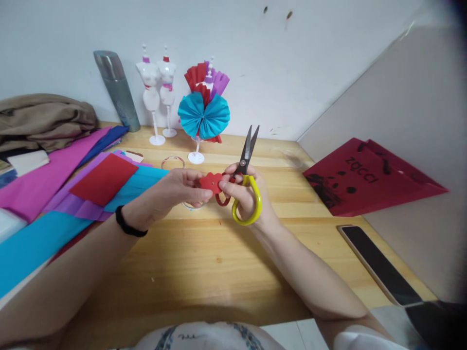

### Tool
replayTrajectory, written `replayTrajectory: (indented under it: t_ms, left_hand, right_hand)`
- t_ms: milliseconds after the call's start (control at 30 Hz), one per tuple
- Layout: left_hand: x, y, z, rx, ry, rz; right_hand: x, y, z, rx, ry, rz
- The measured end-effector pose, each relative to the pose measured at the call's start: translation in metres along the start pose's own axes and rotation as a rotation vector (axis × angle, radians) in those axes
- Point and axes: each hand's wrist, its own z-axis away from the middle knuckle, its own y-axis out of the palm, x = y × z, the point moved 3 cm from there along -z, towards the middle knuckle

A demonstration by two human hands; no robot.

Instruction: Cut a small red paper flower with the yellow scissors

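Note:
Between my two hands is a small red paper flower (210, 183) with a scalloped edge and a tiny hole near its middle. My left hand (182, 187) pinches its left side between thumb and fingers. The thumb and fingertips of my right hand (251, 194) touch its right side. That same hand also holds a pair of scissors (247, 206) with one yellow and one red handle loop, blades pointing up and away and slightly apart. Just behind the flower stands a white mini mannequin on a round base (196, 157), dressed in a blue pleated paper bow (204, 116) with red and purple pleats above.
Two more white mini mannequins (149, 92) and a grey-green bottle (118, 92) stand by the wall. Coloured paper sheets (105, 180) and brown cloth (44, 121) cover the left side. A clear ring (172, 159) lies behind my left hand. At right are a red bag (365, 180) and a phone (379, 262).

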Motion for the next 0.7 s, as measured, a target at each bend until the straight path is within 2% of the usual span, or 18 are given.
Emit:
replayTrajectory:
  t_ms: [200,367,500,700]
  left_hand:
    - [0.014,0.014,-0.002,-0.181,0.01,0.255]
    - [0.013,0.015,-0.002,-0.261,0.049,0.297]
    - [0.009,0.014,0.0,-0.282,0.052,0.262]
    - [0.004,0.017,0.003,-0.255,0.045,0.152]
  right_hand:
    - [-0.003,0.001,0.001,0.001,0.0,-0.007]
    - [-0.006,0.003,0.002,0.064,-0.015,-0.045]
    - [-0.003,0.0,0.001,0.09,-0.043,-0.054]
    - [-0.002,-0.002,0.002,0.101,-0.005,-0.02]
